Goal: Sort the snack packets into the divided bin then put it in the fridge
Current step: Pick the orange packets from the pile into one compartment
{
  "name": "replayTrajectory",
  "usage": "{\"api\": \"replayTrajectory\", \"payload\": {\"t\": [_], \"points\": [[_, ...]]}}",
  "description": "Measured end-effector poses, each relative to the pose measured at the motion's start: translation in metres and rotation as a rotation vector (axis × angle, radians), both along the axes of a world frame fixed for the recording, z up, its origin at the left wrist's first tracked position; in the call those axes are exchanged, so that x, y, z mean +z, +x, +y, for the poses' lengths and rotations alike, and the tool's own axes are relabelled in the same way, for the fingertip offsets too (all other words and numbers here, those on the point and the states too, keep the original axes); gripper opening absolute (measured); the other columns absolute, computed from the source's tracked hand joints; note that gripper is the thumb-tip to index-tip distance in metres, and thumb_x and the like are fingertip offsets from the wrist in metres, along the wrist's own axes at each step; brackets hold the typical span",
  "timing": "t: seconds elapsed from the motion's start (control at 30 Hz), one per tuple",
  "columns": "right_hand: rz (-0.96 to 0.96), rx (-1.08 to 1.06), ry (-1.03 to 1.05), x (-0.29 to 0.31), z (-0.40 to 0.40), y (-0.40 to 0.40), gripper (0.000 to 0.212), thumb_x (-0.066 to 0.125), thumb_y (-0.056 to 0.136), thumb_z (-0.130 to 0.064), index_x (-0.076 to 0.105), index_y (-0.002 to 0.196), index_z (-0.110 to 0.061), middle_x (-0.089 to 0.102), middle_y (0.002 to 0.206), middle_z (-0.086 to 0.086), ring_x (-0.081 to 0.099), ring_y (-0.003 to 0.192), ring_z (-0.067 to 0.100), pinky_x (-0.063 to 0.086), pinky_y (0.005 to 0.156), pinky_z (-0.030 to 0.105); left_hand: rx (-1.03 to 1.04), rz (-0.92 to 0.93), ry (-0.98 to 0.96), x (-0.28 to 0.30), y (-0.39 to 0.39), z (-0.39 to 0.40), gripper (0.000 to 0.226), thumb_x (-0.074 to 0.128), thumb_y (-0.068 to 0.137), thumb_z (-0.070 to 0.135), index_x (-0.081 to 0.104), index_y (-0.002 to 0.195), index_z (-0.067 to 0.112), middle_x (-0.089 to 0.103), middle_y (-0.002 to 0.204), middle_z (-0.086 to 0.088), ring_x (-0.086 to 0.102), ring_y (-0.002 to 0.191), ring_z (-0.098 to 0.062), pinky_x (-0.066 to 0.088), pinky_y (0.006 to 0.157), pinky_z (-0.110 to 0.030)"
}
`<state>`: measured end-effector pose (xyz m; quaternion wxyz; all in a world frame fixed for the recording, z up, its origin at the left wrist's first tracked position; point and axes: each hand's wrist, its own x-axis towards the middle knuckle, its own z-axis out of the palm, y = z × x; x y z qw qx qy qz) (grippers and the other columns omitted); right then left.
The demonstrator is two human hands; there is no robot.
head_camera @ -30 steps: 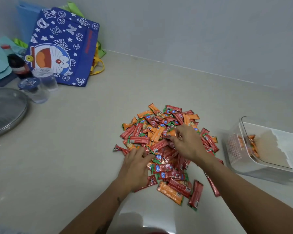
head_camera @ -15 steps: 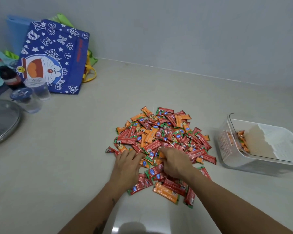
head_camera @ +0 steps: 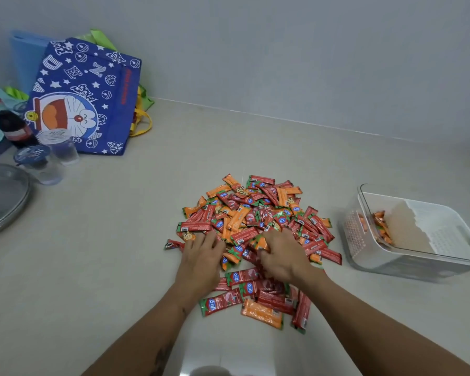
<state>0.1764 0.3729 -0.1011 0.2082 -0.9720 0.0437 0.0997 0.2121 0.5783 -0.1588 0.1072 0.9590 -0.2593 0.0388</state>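
On counter: red and orange packets (head_camera: 258, 221) heaped | left hand (head_camera: 201, 256) flat on them | right hand (head_camera: 282, 257) pinching orange packet (head_camera: 258, 244)

Your pale countertop (head_camera: 98, 267) carries a heap of red and orange snack packets (head_camera: 255, 221), spread under and beyond your hands. Right of your right hand (head_camera: 282, 259) stands the clear divided bin (head_camera: 364, 256). Far to your left sit a blue cartoon bag (head_camera: 92, 85), two sealed cups (head_camera: 57, 147) and a metal lid (head_camera: 0, 196).

Looks like a home kitchen: pale countertop (head_camera: 120, 267) against a wall, cartoon tote bag (head_camera: 87, 99), cola bottle (head_camera: 11, 126), sealed water cups (head_camera: 57, 147).
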Motion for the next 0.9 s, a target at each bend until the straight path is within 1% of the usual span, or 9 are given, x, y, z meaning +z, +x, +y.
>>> {"api": "replayTrajectory", "payload": {"t": [0.1,0.2,0.27,0.37,0.47,0.57,0.63,0.77,0.9], "points": [[-0.008,-0.077,0.237,0.020,-0.003,-0.001,0.018,0.044,0.085,-0.036,0.044,0.069,-0.026,0.051,0.074,-0.003,0.047,0.078,0.022,0.047,0.077,0.043,-0.021,-0.066,-0.047,0.006,0.000,0.007,0.023,0.059,0.079,0.024,0.062,0.101,0.019,0.060,0.106,0.000,0.051,0.098,-0.022,0.046,0.083,-0.039],[0.133,-0.105,0.470,0.035,-0.007,-0.010,0.014,0.051,0.089,-0.010,0.051,0.078,-0.019,0.057,0.074,0.005,0.051,0.066,0.021,0.044,0.063,0.039,-0.015,-0.043,-0.131,0.013,-0.003,0.009,0.024,0.041,0.084,0.029,0.059,0.096,0.019,0.062,0.091,0.002,0.052,0.086,-0.019,0.044,0.079,-0.038],[0.271,-0.087,0.479,0.033,-0.007,-0.020,0.020,0.050,0.088,-0.006,0.057,0.101,-0.019,0.065,0.093,0.010,0.058,0.078,0.022,0.046,0.066,0.038,-0.013,-0.018,-0.156,0.017,-0.008,0.008,0.021,0.039,0.085,0.027,0.055,0.096,0.019,0.060,0.080,0.003,0.046,0.074,-0.018,0.041,0.077,-0.039],[0.382,0.006,0.211,0.019,-0.001,-0.036,0.051,0.051,0.085,-0.016,0.045,0.136,-0.022,0.058,0.132,0.011,0.056,0.112,0.027,0.048,0.085,0.037,-0.006,0.061,-0.211,0.022,-0.017,0.003,0.020,0.043,0.088,0.016,0.052,0.106,0.015,0.059,0.086,-0.001,0.045,0.070,-0.021,0.035,0.070,-0.035],[0.383,0.072,-0.049,0.010,0.005,-0.051,0.043,0.052,0.087,-0.020,0.045,0.129,-0.024,0.061,0.121,0.009,0.058,0.102,0.026,0.049,0.079,0.038,0.042,0.177,-0.265,0.024,-0.026,-0.001,0.028,0.044,0.091,0.013,0.047,0.118,0.017,0.059,0.102,-0.001,0.053,0.079,-0.023,0.042,0.067,-0.035],[0.339,0.021,0.240,0.006,0.005,-0.062,0.020,0.050,0.089,-0.013,0.058,0.106,-0.020,0.066,0.107,0.007,0.061,0.091,0.020,0.055,0.077,0.042,0.090,0.259,-0.280,0.026,-0.033,-0.005,0.024,0.042,0.092,0.014,0.044,0.116,0.019,0.060,0.101,-0.005,0.052,0.080,-0.024,0.044,0.069,-0.036],[0.238,-0.144,0.425,0.008,-0.001,-0.063,0.015,0.049,0.094,-0.006,0.060,0.095,-0.016,0.067,0.097,0.009,0.063,0.083,0.018,0.053,0.067,0.035,0.113,0.312,-0.274,0.030,-0.035,-0.009,0.027,0.041,0.092,0.015,0.045,0.118,0.020,0.059,0.103,-0.005,0.051,0.084,-0.022,0.043,0.073,-0.036],[0.057,-0.274,0.357,0.011,-0.025,-0.060,0.021,0.055,0.084,-0.001,0.057,0.072,-0.019,0.067,0.076,-0.004,0.062,0.075,0.017,0.046,0.063,0.029,0.030,0.376,-0.256,0.040,-0.042,-0.024,0.032,0.045,0.090,0.022,0.044,0.122,0.023,0.056,0.110,0.001,0.052,0.095,-0.021,0.046,0.080,-0.038],[0.111,-0.145,0.237,0.004,-0.028,-0.062,0.011,0.059,0.088,-0.016,0.062,0.088,-0.026,0.067,0.088,-0.009,0.063,0.083,0.014,0.055,0.074,0.037,-0.073,0.396,-0.206,0.041,-0.055,-0.041,0.025,0.049,0.089,0.031,0.042,0.112,0.024,0.049,0.096,0.005,0.049,0.085,-0.017,0.040,0.069,-0.033]]}}
